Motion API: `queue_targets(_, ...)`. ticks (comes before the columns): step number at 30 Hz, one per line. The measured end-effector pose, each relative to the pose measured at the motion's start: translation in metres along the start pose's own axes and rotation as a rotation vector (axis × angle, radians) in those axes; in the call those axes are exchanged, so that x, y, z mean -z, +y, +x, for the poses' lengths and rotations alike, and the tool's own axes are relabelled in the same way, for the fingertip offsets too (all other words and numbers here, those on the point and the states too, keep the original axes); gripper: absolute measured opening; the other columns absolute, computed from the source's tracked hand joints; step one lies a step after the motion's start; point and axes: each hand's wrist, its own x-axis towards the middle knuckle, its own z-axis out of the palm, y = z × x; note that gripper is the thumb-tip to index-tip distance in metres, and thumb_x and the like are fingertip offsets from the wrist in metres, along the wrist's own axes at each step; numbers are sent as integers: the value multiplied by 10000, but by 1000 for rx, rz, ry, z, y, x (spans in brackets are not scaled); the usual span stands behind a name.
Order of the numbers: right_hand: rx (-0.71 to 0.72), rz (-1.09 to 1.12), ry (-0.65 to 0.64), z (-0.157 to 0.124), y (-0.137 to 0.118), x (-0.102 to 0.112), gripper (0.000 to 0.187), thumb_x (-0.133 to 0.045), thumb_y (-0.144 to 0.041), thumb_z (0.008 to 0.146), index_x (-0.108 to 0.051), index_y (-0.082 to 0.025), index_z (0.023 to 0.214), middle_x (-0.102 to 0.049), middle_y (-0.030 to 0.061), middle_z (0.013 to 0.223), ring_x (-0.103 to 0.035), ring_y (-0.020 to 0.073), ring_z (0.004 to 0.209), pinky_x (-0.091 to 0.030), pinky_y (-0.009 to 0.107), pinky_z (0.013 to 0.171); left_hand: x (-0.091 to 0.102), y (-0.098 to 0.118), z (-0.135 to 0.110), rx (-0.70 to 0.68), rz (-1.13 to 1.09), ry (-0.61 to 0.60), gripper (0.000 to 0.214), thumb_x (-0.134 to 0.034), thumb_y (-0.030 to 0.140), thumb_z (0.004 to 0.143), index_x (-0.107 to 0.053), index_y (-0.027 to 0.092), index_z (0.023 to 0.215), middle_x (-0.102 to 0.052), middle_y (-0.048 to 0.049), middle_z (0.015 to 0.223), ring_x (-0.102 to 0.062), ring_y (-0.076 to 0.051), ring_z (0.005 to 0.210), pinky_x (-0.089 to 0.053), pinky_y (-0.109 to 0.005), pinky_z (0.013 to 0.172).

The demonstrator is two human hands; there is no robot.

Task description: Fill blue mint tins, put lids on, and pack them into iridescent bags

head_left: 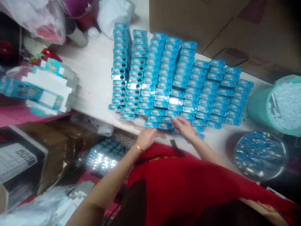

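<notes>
Many small flat blue packs (162,84), light-coloured at the printed end, stand in long rows on the white table. My left hand (147,138), with a gold bangle at the wrist, is at the table's front edge, just below the nearest packs. Its fingers are curled together; what they hold, if anything, is hidden. To its right, my right hand (184,128) is over the front ends of the rows, thumb and fingers pinched together. Blur keeps me from seeing what is in that pinch. A few packs lie partly beneath this hand.
Flattened white-and-blue cartons (50,84) are stacked at the left. A green bucket (261,103) of pale pieces and a round bowl (237,157) with small blue shiny pieces stand at right. Large cardboard boxes (188,22) border the back. More wrapped blue packs (103,157) sit below the table edge.
</notes>
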Motion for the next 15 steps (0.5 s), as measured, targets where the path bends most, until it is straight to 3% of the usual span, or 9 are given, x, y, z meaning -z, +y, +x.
queue_targets(2, -129, 133, -42, -21, 11, 11, 471, -593, -652, 754, -592, -185, 815, -525, -41, 580, -346, 53, 353, -226, 204, 356, -35, 8, -5, 175, -13, -97, 247, -415, 272, 929, -605, 212, 1074, -636, -94, 1063, -624, -210, 948, -478, -311, 832)
queue_targets(5, -177, 179, -147, -45, 25, 16, 495, -638, -663, 705, -586, -180, 800, -516, -47, 573, -350, 43, 357, -211, 188, 349, -79, 16, 9, 485, -81, 29, 286, -450, 294, 920, -543, 166, 1159, -561, -145, 1194, -600, -240, 1023, -471, -332, 854)
queue_targets(7, -163, 183, -196, -57, 35, 15, 502, -644, -672, 689, -565, -181, 756, -515, -48, 560, -347, 42, 363, -223, 183, 348, -98, 18, 22, 565, -129, 120, 259, -473, 265, 908, -547, 157, 1131, -536, -151, 1221, -583, -237, 1058, -457, -331, 890)
queue_targets(11, -171, 215, -251, -72, 53, 16, 500, -636, -673, 692, -572, -181, 751, -527, -33, 546, -349, 47, 365, -226, 178, 335, -115, 20, 26, 544, -137, 204, 113, -512, 157, 859, -595, 170, 934, -602, -102, 1081, -591, -194, 1023, -447, -294, 911)
queue_targets(15, -259, 412, -333, -78, 62, 21, 421, -617, -583, 747, -597, -183, 874, -567, -9, 607, -372, 59, 367, -201, 172, 322, -104, 10, -3, 553, -159, 322, 109, -485, 192, 875, -573, 173, 936, -646, -61, 911, -625, -162, 872, -489, -275, 806)
